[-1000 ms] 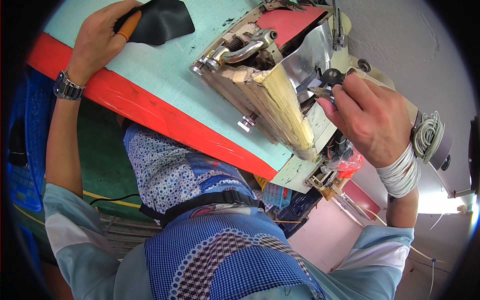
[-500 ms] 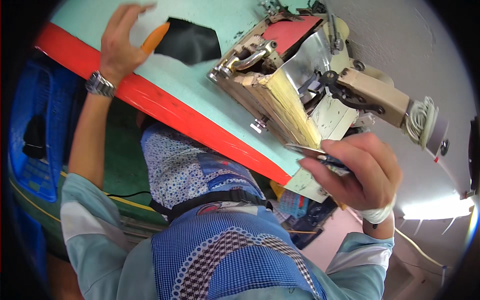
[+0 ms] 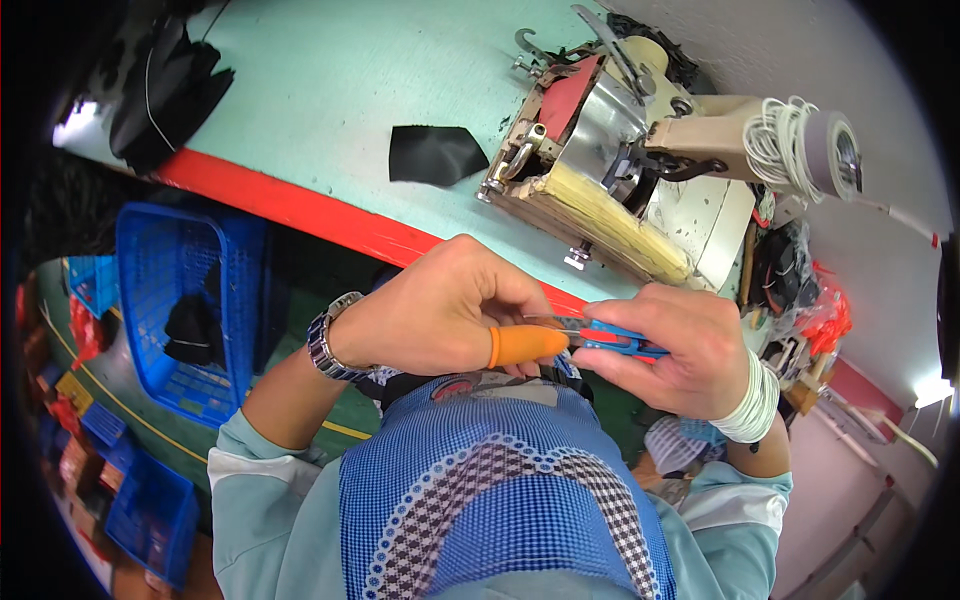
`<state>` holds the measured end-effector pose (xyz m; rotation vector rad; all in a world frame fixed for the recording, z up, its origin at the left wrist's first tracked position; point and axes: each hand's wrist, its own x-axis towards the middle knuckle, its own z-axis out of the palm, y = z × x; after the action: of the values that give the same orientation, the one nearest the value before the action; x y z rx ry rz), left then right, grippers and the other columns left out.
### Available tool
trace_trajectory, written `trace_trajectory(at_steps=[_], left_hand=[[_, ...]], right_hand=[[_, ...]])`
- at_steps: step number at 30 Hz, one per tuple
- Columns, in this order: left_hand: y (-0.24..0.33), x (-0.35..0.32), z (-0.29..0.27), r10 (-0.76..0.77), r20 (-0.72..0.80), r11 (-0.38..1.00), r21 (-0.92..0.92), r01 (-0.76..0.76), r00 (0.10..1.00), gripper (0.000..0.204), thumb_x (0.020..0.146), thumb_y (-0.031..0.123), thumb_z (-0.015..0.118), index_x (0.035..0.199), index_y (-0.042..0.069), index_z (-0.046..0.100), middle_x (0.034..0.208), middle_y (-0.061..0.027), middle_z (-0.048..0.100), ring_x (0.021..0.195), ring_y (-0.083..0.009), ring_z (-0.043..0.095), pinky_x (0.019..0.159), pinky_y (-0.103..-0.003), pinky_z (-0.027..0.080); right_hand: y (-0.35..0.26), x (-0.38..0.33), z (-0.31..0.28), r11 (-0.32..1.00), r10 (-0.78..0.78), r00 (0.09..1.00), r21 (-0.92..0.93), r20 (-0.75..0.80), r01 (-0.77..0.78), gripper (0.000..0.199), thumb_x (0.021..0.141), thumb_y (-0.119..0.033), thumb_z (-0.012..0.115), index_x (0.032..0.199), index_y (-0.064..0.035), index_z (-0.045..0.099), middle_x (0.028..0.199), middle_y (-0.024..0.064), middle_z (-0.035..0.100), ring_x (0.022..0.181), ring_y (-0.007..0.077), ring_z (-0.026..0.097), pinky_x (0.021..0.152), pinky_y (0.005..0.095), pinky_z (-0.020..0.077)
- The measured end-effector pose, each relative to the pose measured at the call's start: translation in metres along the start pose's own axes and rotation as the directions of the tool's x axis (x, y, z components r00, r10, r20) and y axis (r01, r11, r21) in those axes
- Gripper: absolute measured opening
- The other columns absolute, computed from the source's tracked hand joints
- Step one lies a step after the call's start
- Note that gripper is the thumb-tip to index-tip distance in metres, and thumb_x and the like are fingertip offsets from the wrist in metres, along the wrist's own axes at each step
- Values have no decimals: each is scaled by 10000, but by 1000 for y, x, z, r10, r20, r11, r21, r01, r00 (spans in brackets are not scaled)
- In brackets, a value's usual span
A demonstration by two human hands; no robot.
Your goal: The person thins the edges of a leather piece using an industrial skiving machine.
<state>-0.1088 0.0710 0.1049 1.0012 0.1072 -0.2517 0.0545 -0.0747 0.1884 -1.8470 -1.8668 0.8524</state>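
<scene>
In front of my apron [image 3: 500, 480], both hands have come together. My right hand [image 3: 695, 350] is closed around thread snips [image 3: 612, 338] with blue and red handles, their thin metal blades pointing left. My left hand [image 3: 440, 310], with an orange finger cot [image 3: 525, 346] on one finger, is closed at the blade end. Its fingertips hide whatever is pinched there. Beyond the hands, a flat black piece of material [image 3: 435, 155] lies on the pale green table, left of the sewing machine [image 3: 610, 130].
The table [image 3: 320, 90] has a red front edge running just beyond my hands. Black material [image 3: 170, 95] is heaped at its far left. A blue plastic basket [image 3: 150, 310] stands below on the left. White cord [image 3: 780, 140] hangs on the machine arm.
My left hand has come back from the table, its spread fingers now closed at the snips' blades. My right hand has drawn the snips from beside the machine toward my body. The view has shifted.
</scene>
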Motion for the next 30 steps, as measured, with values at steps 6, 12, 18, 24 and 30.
trace_trajectory(at_steps=[6,12,18,24,30], left_hand=[[30,3,-11,-166,145,983,109,151,975,134,860,12,593,942,-89,629,845,-154,679,779,-186,679,697,-283,562],[59,4,-26,-387,69,914,163,372,919,148,866,3,559,934,-112,623,812,-195,672,733,-229,687,660,-305,578],[61,12,-47,-370,-121,904,183,387,921,139,802,-29,648,917,-107,649,761,-186,671,659,-210,684,594,-274,577],[55,28,-30,-307,143,950,109,293,941,287,724,-56,716,994,-102,631,841,-197,675,764,-213,685,663,-278,579],[58,40,-18,-406,159,914,63,401,900,233,790,-21,678,992,-116,612,840,-206,672,750,-221,686,657,-311,589]], right_hand=[[-5,-18,11,986,84,983,153,-162,-59,324,684,-135,795,960,-27,664,624,77,604,487,185,559,443,282,420],[-18,-37,12,960,231,938,220,-259,-176,286,703,-139,774,935,-16,662,626,78,595,497,191,561,450,279,436],[-21,-49,23,930,345,847,271,-405,-249,322,681,-129,798,955,-17,673,655,73,632,508,155,569,454,237,425],[-21,-45,34,903,396,796,349,-458,-249,319,691,-139,794,961,-20,674,670,70,638,528,140,582,456,227,423],[-19,-42,40,911,384,791,334,-476,-242,304,705,-149,783,958,-22,671,670,62,628,521,132,575,452,234,425]])
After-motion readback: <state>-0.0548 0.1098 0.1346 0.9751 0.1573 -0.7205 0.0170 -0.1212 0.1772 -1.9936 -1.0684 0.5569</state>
